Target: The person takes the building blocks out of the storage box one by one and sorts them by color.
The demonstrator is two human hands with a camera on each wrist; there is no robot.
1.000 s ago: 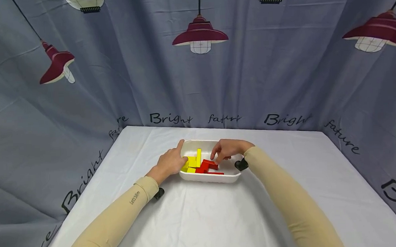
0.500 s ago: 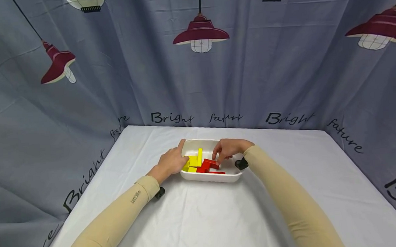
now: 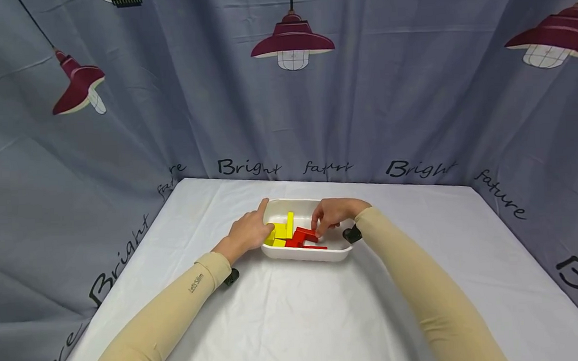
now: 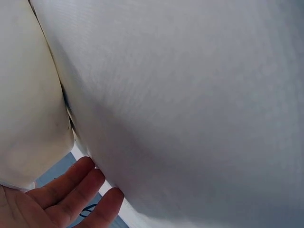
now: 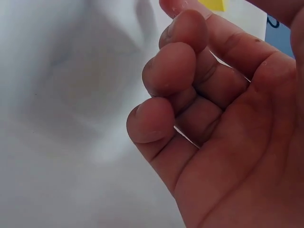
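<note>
A white tray (image 3: 307,256) stands on the white-covered table with yellow blocks (image 3: 280,232) on its left and red blocks (image 3: 291,240) in its middle. My left hand (image 3: 247,233) grips the tray's left end, index finger along the rim and thumb over the inside; in the left wrist view its other fingers (image 4: 78,190) lie near the outside wall. Inside the tray, my right hand (image 3: 334,212) pinches the right end of a red block (image 3: 307,234) between thumb and index finger. The right wrist view shows its other fingers (image 5: 168,71) curled, with the pinched block out of sight.
The white tablecloth (image 3: 285,315) spreads around the tray. A grey curtain (image 3: 286,121) printed with lamps and lettering hangs behind the table. Dark wrist cameras (image 3: 351,234) sit at both wrists, close to the tray's sides.
The whole head view has shifted slightly, so everything sits a little higher. Both hands keep their places at the tray, with only slight finger movement in the right.
</note>
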